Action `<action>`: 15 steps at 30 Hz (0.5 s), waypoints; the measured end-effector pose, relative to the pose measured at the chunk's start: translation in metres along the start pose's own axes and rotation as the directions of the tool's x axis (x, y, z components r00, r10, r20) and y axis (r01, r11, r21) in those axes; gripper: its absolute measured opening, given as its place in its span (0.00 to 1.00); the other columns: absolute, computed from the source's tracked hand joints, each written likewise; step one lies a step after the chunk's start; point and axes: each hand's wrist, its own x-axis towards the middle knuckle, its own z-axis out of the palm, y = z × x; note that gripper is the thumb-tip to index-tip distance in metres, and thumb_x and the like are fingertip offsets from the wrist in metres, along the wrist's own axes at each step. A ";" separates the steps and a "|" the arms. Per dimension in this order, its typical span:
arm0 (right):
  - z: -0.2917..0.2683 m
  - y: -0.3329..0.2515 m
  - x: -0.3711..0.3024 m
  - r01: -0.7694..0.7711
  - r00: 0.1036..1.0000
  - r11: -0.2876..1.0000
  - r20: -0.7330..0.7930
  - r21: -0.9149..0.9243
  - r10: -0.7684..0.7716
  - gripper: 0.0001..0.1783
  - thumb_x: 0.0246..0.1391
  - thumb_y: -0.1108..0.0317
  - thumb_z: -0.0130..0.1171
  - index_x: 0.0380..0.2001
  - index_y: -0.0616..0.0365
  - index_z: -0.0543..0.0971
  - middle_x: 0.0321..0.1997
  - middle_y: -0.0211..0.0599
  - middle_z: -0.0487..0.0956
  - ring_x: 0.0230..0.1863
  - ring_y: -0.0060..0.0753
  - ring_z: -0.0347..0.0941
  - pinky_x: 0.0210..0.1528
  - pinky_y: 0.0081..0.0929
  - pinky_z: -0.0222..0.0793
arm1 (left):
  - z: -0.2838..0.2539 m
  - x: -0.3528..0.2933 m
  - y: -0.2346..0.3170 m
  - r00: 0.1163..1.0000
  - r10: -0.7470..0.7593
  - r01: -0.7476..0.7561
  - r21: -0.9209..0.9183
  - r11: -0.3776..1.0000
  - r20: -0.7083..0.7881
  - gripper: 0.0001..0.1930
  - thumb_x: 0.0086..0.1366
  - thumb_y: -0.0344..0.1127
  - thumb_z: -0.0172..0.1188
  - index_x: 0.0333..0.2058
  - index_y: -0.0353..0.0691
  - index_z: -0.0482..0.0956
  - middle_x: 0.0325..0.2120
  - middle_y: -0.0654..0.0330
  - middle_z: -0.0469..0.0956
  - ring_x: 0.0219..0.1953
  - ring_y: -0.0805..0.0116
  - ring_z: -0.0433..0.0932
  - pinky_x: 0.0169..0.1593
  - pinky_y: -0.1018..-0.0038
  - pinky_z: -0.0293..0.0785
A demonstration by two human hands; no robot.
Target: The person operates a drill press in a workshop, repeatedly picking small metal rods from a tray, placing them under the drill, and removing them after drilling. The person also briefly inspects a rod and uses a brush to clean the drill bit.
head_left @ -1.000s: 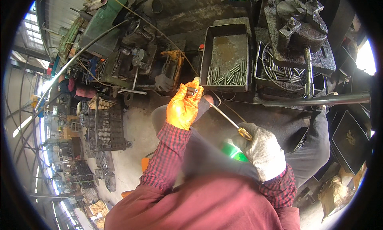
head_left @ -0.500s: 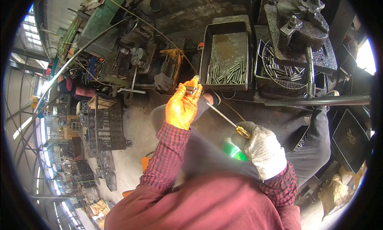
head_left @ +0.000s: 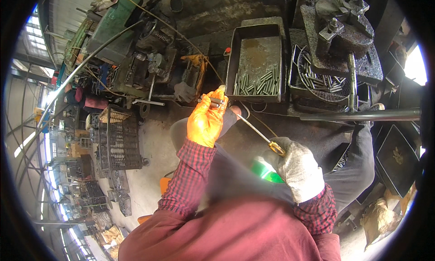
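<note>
My left hand (head_left: 205, 123), in an orange rubber glove, has its fingers closed around a short dark metal pin (head_left: 213, 101). The pin lies crosswise at the fingertips, near the front edge of a dark metal tray. My right hand (head_left: 297, 170), in a pale cloth glove, grips the yellow handle of a screwdriver (head_left: 256, 131). Its long thin shaft slants up and left, with the tip just below and to the right of my left hand, apart from the pin. Several loose metal pins (head_left: 260, 85) lie in the near end of the tray (head_left: 231, 61).
Right of the tray, a round wire basket (head_left: 317, 79) holds more pins, beneath a heavy metal fixture (head_left: 340, 30) with a long bar (head_left: 362, 114). At left stand greasy machinery (head_left: 154, 66) and a dark wire rack (head_left: 120, 138). A green object (head_left: 265, 170) sits by my lap.
Both hands keep their grips. My left hand and the pin have shifted very slightly; the screwdriver stays almost at the same slant.
</note>
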 end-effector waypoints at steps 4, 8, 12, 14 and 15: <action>0.009 0.010 0.008 0.003 0.999 0.998 -0.049 0.065 0.000 0.21 0.58 0.60 0.68 0.52 0.58 0.84 0.41 0.54 0.86 0.46 0.55 0.85 0.49 0.43 0.81 | -0.012 0.005 -0.001 0.995 0.012 -0.012 -0.005 1.000 0.104 0.14 0.78 0.33 0.56 0.52 0.27 0.78 0.51 0.45 0.82 0.54 0.53 0.82 0.70 0.51 0.72; 0.032 0.039 0.048 -0.070 0.979 0.988 -0.182 0.138 0.095 0.24 0.59 0.59 0.68 0.57 0.55 0.82 0.51 0.52 0.85 0.54 0.54 0.82 0.57 0.43 0.78 | -0.028 0.012 0.002 0.956 0.045 -0.072 0.084 0.994 0.290 0.13 0.77 0.30 0.57 0.55 0.31 0.76 0.54 0.45 0.80 0.58 0.49 0.80 0.69 0.45 0.72; 0.073 0.075 0.126 0.026 0.901 0.999 -0.433 0.041 -0.005 0.27 0.58 0.58 0.68 0.59 0.53 0.81 0.59 0.49 0.82 0.60 0.51 0.79 0.61 0.41 0.76 | -0.033 0.012 -0.002 0.949 0.080 -0.138 0.173 0.975 0.305 0.14 0.77 0.31 0.57 0.57 0.32 0.76 0.57 0.46 0.79 0.59 0.49 0.79 0.68 0.45 0.74; 0.088 0.094 0.169 -0.002 0.849 0.998 -0.527 0.068 0.038 0.28 0.57 0.55 0.69 0.59 0.53 0.81 0.59 0.49 0.81 0.60 0.52 0.79 0.62 0.41 0.75 | -0.029 0.014 -0.010 0.977 0.065 -0.110 0.223 0.969 0.204 0.15 0.78 0.31 0.57 0.58 0.32 0.76 0.57 0.45 0.79 0.60 0.49 0.79 0.67 0.47 0.75; 0.091 0.105 0.185 -0.012 0.846 0.998 -0.532 0.056 0.039 0.28 0.55 0.55 0.71 0.57 0.53 0.82 0.56 0.50 0.82 0.58 0.55 0.79 0.61 0.42 0.75 | -0.026 0.018 -0.015 0.966 0.040 -0.101 0.228 0.969 0.256 0.14 0.78 0.32 0.56 0.58 0.32 0.76 0.56 0.45 0.80 0.58 0.50 0.80 0.66 0.49 0.77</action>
